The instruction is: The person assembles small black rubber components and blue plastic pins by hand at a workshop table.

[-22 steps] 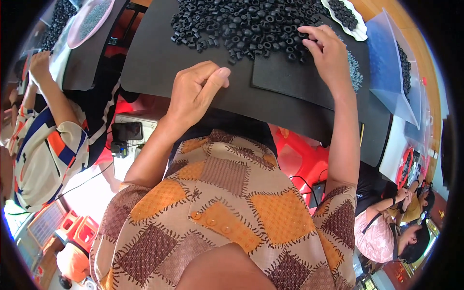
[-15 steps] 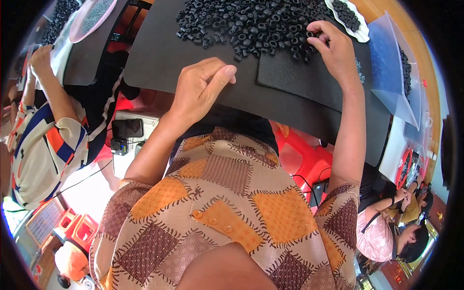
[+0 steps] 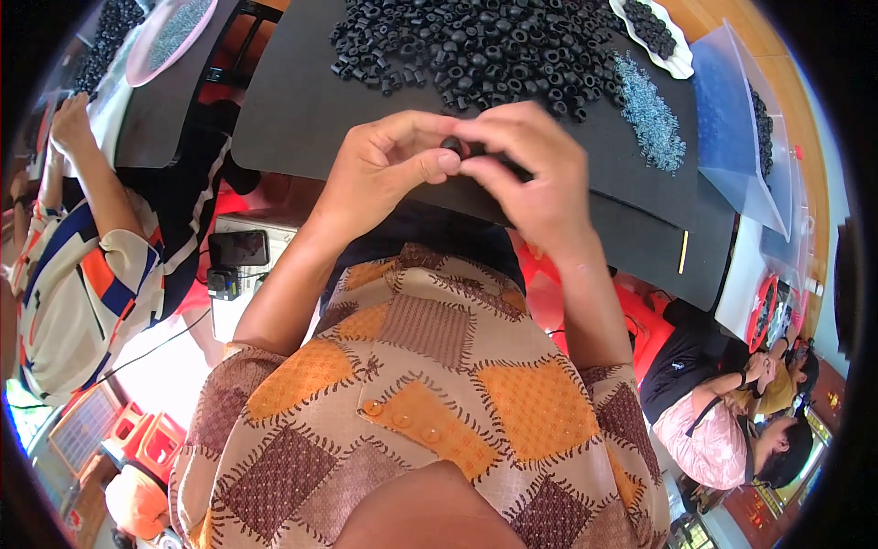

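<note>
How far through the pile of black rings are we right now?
Done: a white dish at the mat's far right edge holds a small batch of black rings. In hand: the left hand and right hand meet over one black ring, pinched at the fingertips. Left: most of it, a large loose pile of rings and a heap of small bluish parts on the black mat.

Small black ring point(image 3: 453, 145), pinched between fingers; partly hidden, probably rubber.
</note>
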`<move>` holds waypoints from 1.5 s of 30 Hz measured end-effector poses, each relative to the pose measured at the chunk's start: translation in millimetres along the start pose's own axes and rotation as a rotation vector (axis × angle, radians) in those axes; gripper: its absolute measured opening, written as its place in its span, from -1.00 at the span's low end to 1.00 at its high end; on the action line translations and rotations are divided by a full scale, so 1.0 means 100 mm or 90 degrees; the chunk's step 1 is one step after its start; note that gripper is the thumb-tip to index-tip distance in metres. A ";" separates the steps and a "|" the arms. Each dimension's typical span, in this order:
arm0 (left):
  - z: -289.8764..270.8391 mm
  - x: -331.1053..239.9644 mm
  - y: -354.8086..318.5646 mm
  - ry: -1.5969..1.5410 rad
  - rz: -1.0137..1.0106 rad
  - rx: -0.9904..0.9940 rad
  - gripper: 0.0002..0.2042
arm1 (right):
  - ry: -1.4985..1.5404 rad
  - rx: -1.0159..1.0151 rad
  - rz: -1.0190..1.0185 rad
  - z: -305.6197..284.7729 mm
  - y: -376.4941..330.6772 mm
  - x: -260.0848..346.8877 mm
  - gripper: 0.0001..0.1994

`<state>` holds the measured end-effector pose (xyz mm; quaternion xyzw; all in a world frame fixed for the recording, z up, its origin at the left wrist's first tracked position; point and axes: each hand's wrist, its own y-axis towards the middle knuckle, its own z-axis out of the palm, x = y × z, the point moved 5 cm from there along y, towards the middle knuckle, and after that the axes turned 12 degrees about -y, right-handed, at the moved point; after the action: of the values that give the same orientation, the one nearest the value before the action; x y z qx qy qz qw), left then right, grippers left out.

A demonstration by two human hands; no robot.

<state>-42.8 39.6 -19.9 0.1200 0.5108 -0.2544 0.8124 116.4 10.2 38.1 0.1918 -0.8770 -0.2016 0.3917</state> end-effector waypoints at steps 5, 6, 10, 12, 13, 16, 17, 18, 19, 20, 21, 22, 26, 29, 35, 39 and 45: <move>-0.05 -0.31 0.05 0.539 0.226 -0.101 -0.82 | -0.305 -0.069 0.096 -0.56 0.15 -0.56 -0.79; -0.09 -0.30 0.08 0.539 0.227 -0.099 -0.82 | -0.354 -0.048 0.087 -0.58 0.19 -0.63 -0.78; -0.14 -0.31 0.15 0.678 0.339 -0.095 -0.79 | -0.420 -0.001 0.007 -0.51 0.31 -0.82 -0.77; -0.18 -0.28 0.19 0.676 0.302 -0.108 -0.77 | -0.436 0.021 -0.036 -0.48 0.35 -0.83 -0.78; -0.18 -0.29 0.22 0.666 0.300 -0.123 -0.76 | -0.432 0.023 -0.038 -0.48 0.37 -0.82 -0.78; -0.15 -0.33 0.27 0.657 0.285 -0.141 -0.73 | -0.468 0.063 -0.039 -0.44 0.41 -0.84 -0.80; -0.15 -0.33 0.29 0.658 0.273 -0.143 -0.72 | -0.472 0.066 -0.034 -0.44 0.42 -0.85 -0.81; -0.14 -0.33 0.28 0.658 0.273 -0.143 -0.72 | -0.476 0.068 -0.030 -0.44 0.42 -0.86 -0.81; -0.14 -0.36 0.26 0.636 0.287 -0.157 -0.73 | -0.477 0.066 -0.031 -0.44 0.43 -0.86 -0.81; -0.14 -0.38 0.24 0.614 0.301 -0.170 -0.75 | -0.466 0.055 -0.032 -0.45 0.43 -0.85 -0.82; -0.13 -0.38 0.22 0.615 0.305 -0.171 -0.75 | -0.456 0.044 -0.033 -0.46 0.42 -0.84 -0.83; -0.13 -0.38 0.20 0.610 0.344 -0.168 -0.76 | -0.457 0.039 -0.039 -0.47 0.42 -0.82 -0.83; 0.05 -0.43 0.21 0.514 0.408 -0.099 -0.77 | -0.365 0.017 0.016 -0.54 0.36 -0.67 -0.82; 0.24 -0.37 0.35 0.286 0.248 -0.063 -0.77 | -0.166 0.049 0.054 -0.50 0.34 -0.36 -0.75; 0.19 -0.13 0.45 0.012 0.065 0.036 -0.74 | -0.052 0.079 0.009 -0.33 0.26 -0.21 -0.79; 0.14 -0.01 0.41 -0.117 0.041 0.023 -0.75 | -0.080 -0.034 -0.010 -0.21 0.14 -0.13 -0.79; 0.04 0.10 0.32 -0.219 0.013 -0.003 -0.79 | -0.099 -0.137 -0.045 -0.10 0.04 -0.06 -0.79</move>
<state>-19.0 61.6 -29.3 0.0781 0.3639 -0.2618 0.8905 127.1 14.4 42.1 0.1636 -0.8706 -0.3223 0.3337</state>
